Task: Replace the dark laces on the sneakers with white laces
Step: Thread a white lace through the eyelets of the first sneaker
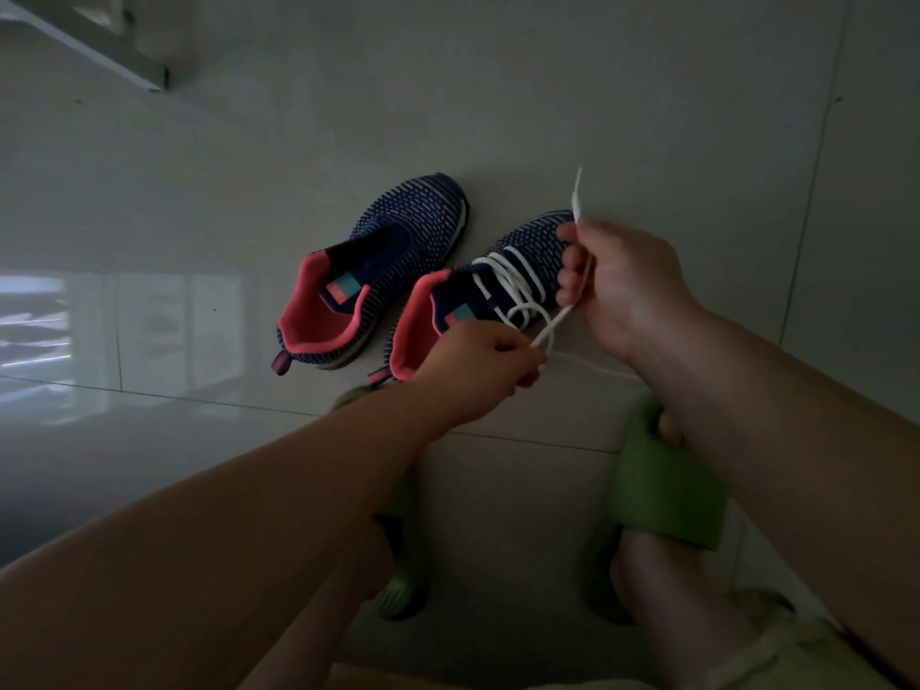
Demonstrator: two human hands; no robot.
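White lace (513,278) already zigzags up the sneaker at centre right of the frame (503,286), and I am working on the bow. My right hand (622,286) has its fingers curled round one strand, whose tip pokes up past my knuckles. My left hand (478,371) pinches the other strand just below the tongue, with a small loop standing between the two hands. So this shoe looks nearly done, only the knot left to my eye. To its left, the other sneaker (378,271) sits on the pale tiled floor (547,92) with no lace showing at all, so it probably needs threading next. My green slippers (667,485) fill the lower frame.
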